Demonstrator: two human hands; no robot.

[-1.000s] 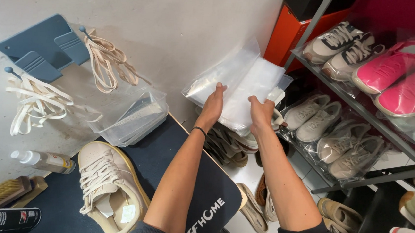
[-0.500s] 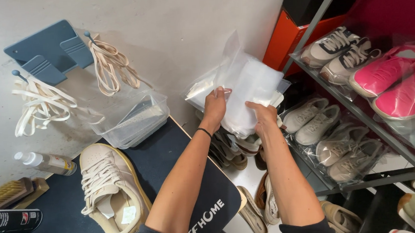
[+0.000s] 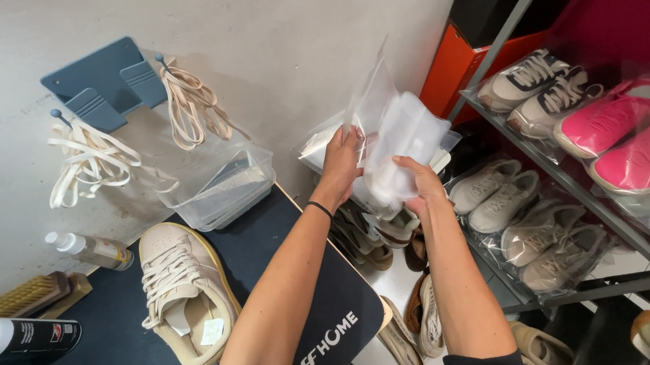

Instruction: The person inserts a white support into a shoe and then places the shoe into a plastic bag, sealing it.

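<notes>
Both hands, left hand (image 3: 341, 161) and right hand (image 3: 420, 186), are gripping a plastic bag (image 3: 398, 135); a sneaker (image 3: 184, 291) is lying left of the grip, a shoe rack (image 3: 569, 181) standing right, more bagged shoes (image 3: 493, 193) sitting beyond.

Both bare arms reach forward and up from the bottom edge of the view, forearms running nearly side by side and drawing closer toward the wrists. The left hand (image 3: 341, 158) is raised a little higher, palm turned inward toward the other hand, its fingers (image 3: 354, 136) extended upward and pressed flat. A thin dark band circles the left wrist. The right hand (image 3: 420, 183) sits slightly lower and just beside it, thumb pointing toward the left hand, fingers curled around and closed in a grasp. Dark short sleeves show at the upper arms.
</notes>
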